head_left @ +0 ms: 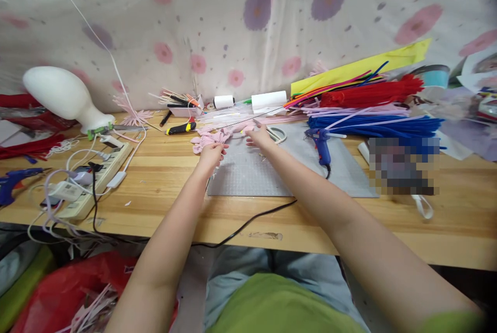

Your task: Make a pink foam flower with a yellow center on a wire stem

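Observation:
My left hand (215,155) is at the left edge of the grey cutting mat, its fingers curled against a pink looped pipe-cleaner piece (206,141). The fingers partly hide where they grip it. Over the mat's back part reaches my right hand (259,138), with thumb and fingers apart and nothing visible between them. Just right of that hand lie scissors with pale grey handles (280,135), their blades hidden. More pale pink strips (236,125) lie behind both hands. The cutting mat (248,180) rests on the wooden table.
A blue glue gun (320,145) stands on the mat's right part. Behind it lie bundles of blue (388,125) and red pipe cleaners (368,93). A yellow-black cutter (180,128), a power strip (97,177) with cables and a white foam head (58,92) are leftward. A black cord (248,223) crosses the front.

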`<state>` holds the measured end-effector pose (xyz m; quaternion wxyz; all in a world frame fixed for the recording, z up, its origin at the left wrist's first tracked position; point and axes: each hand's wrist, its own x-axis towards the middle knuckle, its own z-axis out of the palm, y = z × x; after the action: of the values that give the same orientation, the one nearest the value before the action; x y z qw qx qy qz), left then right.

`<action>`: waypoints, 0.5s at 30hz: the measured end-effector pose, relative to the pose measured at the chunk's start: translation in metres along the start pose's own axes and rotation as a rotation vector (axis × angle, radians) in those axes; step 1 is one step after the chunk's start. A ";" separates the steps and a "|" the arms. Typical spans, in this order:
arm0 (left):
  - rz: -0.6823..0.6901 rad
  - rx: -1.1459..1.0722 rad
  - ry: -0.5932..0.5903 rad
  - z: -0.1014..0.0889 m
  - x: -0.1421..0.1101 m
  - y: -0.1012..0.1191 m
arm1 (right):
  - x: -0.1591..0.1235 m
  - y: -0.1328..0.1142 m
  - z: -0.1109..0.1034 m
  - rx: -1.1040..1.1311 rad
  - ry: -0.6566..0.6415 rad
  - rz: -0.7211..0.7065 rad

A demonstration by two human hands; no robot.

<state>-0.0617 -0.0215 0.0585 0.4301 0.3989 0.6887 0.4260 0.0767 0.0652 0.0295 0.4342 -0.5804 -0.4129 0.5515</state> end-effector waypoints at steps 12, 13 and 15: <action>-0.052 -0.112 -0.093 0.026 -0.009 -0.004 | -0.083 -0.008 -0.242 -0.838 -0.539 -0.114; -0.063 -0.123 -0.103 0.028 -0.010 -0.004 | -0.085 -0.007 -0.264 -0.905 -0.475 -0.092; -0.082 -0.160 -0.133 0.032 -0.012 -0.004 | -0.082 -0.002 -0.302 -1.099 -0.182 -0.148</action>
<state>-0.0291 -0.0261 0.0496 0.5225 0.3621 0.6382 0.4343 0.3743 -0.0279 0.0593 0.0681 -0.6409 -0.7150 0.2709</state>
